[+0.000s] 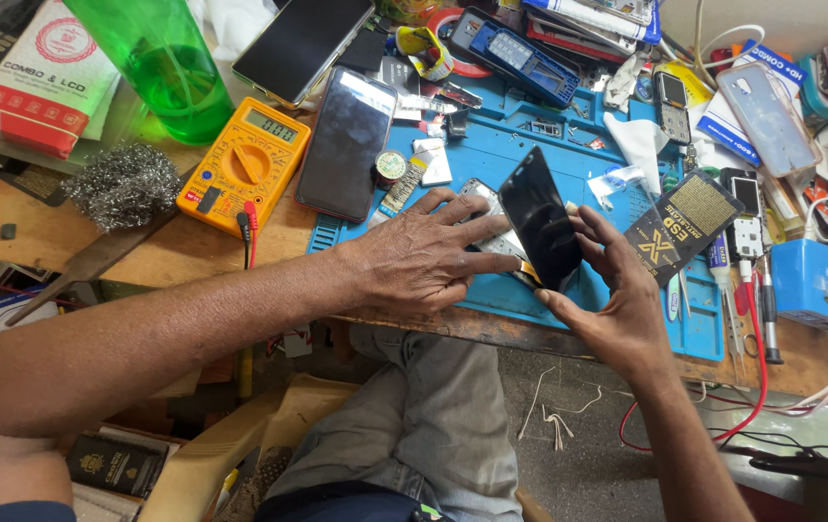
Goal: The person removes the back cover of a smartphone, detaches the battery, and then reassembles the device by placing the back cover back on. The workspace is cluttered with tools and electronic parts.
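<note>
My right hand [617, 300] holds a black phone screen panel [542, 218] tilted up on edge, thumb and fingers along its right side. An orange flex strip hangs from the panel's lower end. My left hand [424, 256] lies flat, fingers spread, pressing down a silver phone body [487, 199] on the blue work mat [491, 155]. The panel stands right above that phone body, still joined near its lower edge.
A yellow multimeter [243, 162] and a dark phone [347, 141] lie left of the mat. A green bottle [165, 60], steel wool [124, 184], a black flat pouch [685, 224], screwdrivers [752, 309], a blue box with cables [820, 283] and several phone parts crowd the bench.
</note>
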Demonstrator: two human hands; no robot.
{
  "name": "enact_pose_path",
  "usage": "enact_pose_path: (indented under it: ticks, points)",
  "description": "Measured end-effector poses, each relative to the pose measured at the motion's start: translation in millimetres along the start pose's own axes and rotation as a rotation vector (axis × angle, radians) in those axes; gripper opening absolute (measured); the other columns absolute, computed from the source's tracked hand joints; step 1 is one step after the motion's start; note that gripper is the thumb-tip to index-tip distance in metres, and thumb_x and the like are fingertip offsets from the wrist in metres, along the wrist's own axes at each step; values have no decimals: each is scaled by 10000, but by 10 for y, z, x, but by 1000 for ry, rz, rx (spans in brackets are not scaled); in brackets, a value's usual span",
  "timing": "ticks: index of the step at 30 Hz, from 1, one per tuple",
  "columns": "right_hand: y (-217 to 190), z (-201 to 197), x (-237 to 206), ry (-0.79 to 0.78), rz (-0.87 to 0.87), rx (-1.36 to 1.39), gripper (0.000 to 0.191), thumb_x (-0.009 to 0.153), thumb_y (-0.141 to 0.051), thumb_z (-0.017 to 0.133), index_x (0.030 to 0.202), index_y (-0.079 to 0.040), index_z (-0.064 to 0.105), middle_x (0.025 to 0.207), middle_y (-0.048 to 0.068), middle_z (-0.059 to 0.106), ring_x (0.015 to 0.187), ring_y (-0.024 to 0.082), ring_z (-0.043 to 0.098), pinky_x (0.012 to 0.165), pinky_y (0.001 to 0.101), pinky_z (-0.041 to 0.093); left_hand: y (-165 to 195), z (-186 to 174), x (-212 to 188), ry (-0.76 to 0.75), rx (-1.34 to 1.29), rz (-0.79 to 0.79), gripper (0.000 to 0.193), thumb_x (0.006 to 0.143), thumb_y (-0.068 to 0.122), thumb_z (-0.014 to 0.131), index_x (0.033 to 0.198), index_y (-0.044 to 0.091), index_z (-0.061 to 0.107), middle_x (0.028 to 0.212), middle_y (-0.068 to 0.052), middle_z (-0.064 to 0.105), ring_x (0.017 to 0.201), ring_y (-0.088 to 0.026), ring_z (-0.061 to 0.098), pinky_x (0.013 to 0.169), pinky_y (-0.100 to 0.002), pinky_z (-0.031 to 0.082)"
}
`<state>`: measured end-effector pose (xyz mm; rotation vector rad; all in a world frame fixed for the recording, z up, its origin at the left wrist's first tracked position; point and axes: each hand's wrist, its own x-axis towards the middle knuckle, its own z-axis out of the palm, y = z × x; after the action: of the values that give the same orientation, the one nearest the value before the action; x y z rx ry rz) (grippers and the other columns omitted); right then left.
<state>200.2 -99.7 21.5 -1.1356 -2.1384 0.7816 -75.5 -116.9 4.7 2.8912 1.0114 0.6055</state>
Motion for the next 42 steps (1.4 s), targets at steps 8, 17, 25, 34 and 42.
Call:
enact_pose_path:
  ticks: [8, 17, 25, 34, 42]
  points:
    - [77, 78, -76, 45, -39, 33, 973, 769, -46, 845, 1588, -17, 320, 1558, 198, 498, 1432, 310, 524, 1174, 427, 431, -19, -6, -4, 29, 11, 28, 568, 877, 242, 574, 1445, 245, 546, 1406, -126, 496, 1322, -312, 444, 1090, -534, 324]
    - [78, 84, -67, 42, -52, 59, 980, 776, -41, 839, 1598, -21, 305, 1565, 193, 496, 1439, 306, 525, 1182, 425, 434, -53, 23, 5, 26, 22, 19, 631, 807, 221, 567, 1436, 232, 532, 1415, -117, 494, 1322, -298, 440, 1101, -527, 324]
    - [65, 68, -53, 38, -53, 55, 988, 770, -33, 840, 1602, -29, 307, 1567, 190, 505, 1443, 307, 525, 1221, 429, 440, -60, 24, 4, 18, -33, 10, 665, 756, 209, 606, 1415, 196, 522, 1385, -112, 491, 1334, -301, 422, 1097, -528, 310]
    - [16, 14, -24, 7, -29, 31, 1009, 747, -22, 838, 1602, -40, 302, 1561, 192, 510, 1435, 309, 524, 1216, 430, 430, -49, 9, 1, 5, -35, 4, 645, 755, 207, 590, 1398, 194, 539, 1341, -104, 503, 1347, -293, 413, 1117, -526, 309]
    - [-4, -3, 11, -19, -3, 11, 1050, 711, -26, 859, 1599, -42, 300, 1524, 199, 529, 1412, 323, 535, 1176, 432, 411, -51, 27, 4, 13, -8, 4, 702, 749, 204, 549, 1451, 203, 541, 1488, -124, 440, 1389, -296, 379, 1124, -536, 283]
